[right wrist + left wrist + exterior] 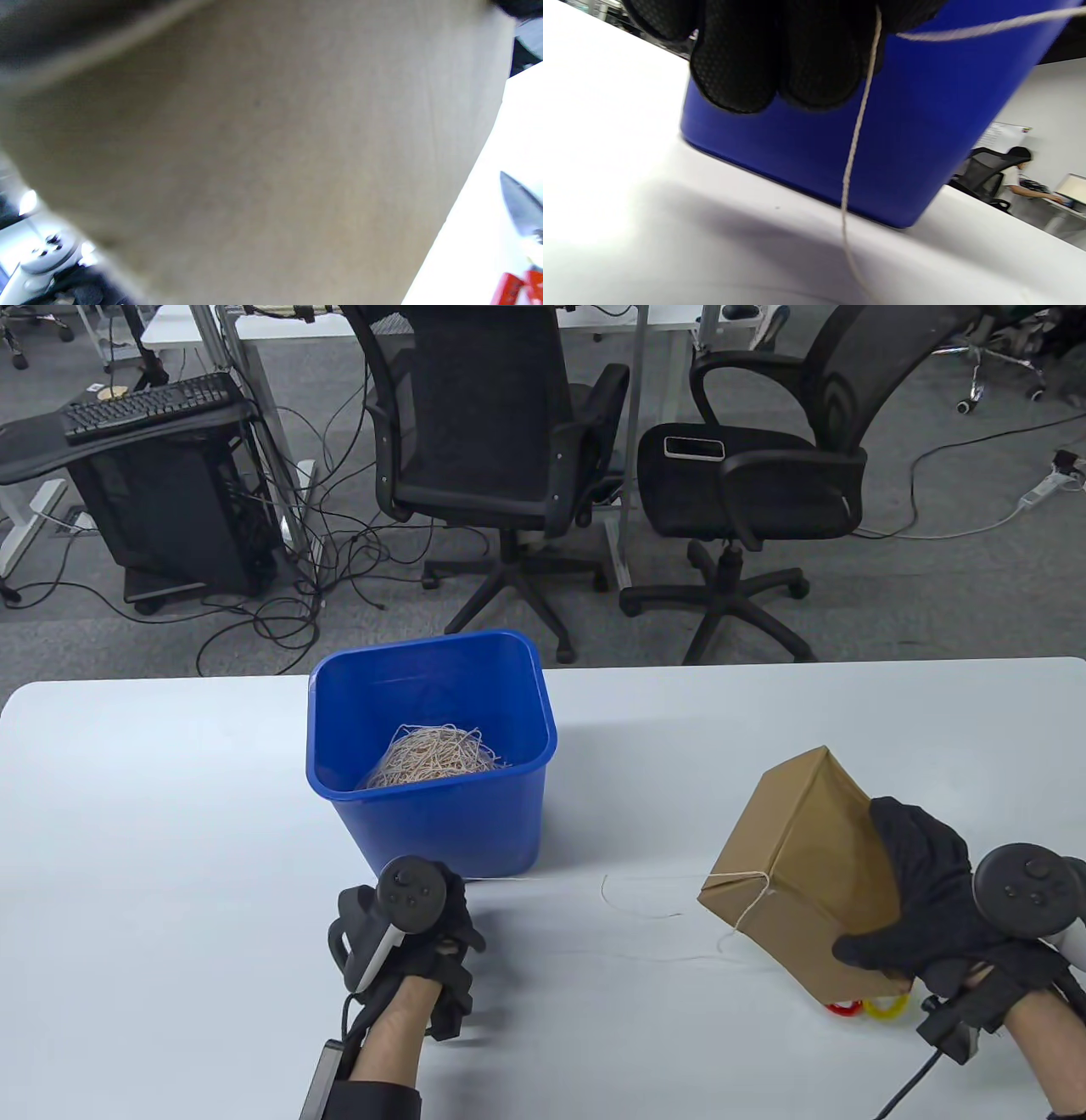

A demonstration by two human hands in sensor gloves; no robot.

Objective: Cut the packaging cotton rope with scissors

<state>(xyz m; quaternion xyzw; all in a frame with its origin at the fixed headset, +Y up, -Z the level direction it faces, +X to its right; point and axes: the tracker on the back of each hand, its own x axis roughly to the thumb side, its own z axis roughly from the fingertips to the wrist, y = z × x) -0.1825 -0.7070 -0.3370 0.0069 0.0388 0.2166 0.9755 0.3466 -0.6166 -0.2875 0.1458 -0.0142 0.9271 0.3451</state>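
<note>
so my right hand (pixel 920 891) grips the tilted box (pixel 806 865) near the table's right edge, left hand (pixel 407 933) pinches the thin limp rope (pixel 855 140); i'd keep it taut, scissors (pixel 865 1007) lie under the box.

No legible text, label, brand, number or sign appears in any view. The brown paper-wrapped box (pixel 806 869) and the blue plastic bin (pixel 433 755) show plain surfaces; a wall poster (pixel 1005 133) in the left wrist view is too small to read.
</note>
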